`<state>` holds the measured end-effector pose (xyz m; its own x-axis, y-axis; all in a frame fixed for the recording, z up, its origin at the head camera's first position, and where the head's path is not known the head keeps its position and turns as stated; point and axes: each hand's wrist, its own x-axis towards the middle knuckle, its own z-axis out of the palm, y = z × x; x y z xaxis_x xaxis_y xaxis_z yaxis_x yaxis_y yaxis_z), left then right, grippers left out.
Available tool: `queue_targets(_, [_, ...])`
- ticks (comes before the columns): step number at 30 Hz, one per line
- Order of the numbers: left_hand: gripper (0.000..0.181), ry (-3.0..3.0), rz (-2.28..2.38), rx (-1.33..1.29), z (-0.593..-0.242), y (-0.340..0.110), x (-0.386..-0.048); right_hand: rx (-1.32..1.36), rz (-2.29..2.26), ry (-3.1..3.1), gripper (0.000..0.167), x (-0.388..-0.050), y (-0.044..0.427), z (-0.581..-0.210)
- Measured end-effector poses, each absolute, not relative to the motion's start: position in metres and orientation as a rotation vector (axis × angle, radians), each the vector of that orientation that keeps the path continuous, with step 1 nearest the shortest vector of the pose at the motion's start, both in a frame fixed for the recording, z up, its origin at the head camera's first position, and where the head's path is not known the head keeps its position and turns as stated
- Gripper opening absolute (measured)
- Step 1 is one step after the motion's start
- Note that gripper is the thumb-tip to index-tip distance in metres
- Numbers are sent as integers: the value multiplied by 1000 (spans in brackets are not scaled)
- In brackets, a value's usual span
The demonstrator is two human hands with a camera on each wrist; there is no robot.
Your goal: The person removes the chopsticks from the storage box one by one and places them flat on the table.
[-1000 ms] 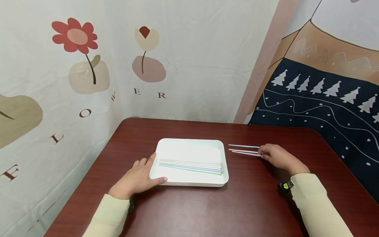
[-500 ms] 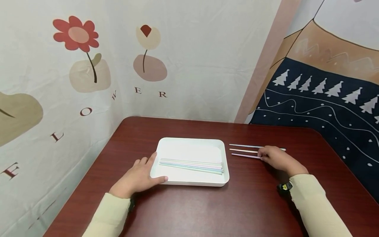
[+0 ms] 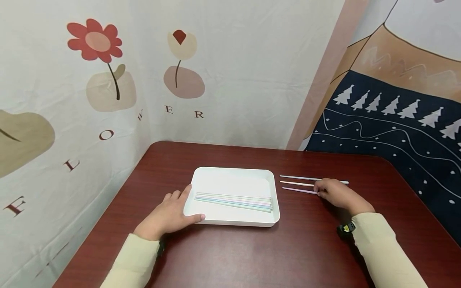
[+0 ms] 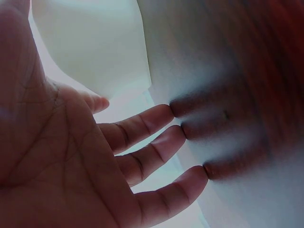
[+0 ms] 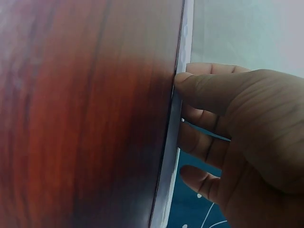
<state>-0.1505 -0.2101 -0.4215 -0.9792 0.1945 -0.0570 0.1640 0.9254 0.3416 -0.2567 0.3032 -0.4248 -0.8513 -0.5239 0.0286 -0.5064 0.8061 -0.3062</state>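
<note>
In the head view a white tray (image 3: 230,180) lies on the table, with several pastel chopsticks (image 3: 234,201) side by side in it. My left hand (image 3: 167,218) rests against the tray's left side, thumb over the front rim. Its fingers (image 4: 156,118) are spread, their tips near or on the tabletop in the left wrist view. Right of the tray, my right hand (image 3: 338,196) pinches a lilac chopstick (image 3: 299,190) between thumb and fingers. Beside it lie a cream chopstick (image 3: 296,183), its right part hidden by the hand, and a blue chopstick (image 3: 299,177).
The reddish-brown table (image 3: 230,256) ends at a white flower-printed cloth (image 3: 245,80) at the back and left. A dark blue tree-printed cloth (image 3: 381,128) hangs behind its right side.
The lilac chopstick has shifted toward me, away from the cream one, and the chopsticks lie wider apart. More of the blue one's right end shows. My left hand stays at the tray.
</note>
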Motion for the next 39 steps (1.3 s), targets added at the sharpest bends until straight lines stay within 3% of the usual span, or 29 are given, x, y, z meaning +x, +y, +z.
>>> queue_targets(14, [114, 2989, 518, 272, -421, -211, -150, -879, -500, 2963, 13, -259, 280, -405])
queue_targets(39, [113, 2983, 528, 267, -421, -210, -150, -1060, -413, 2874, 13, -273, 171, -379])
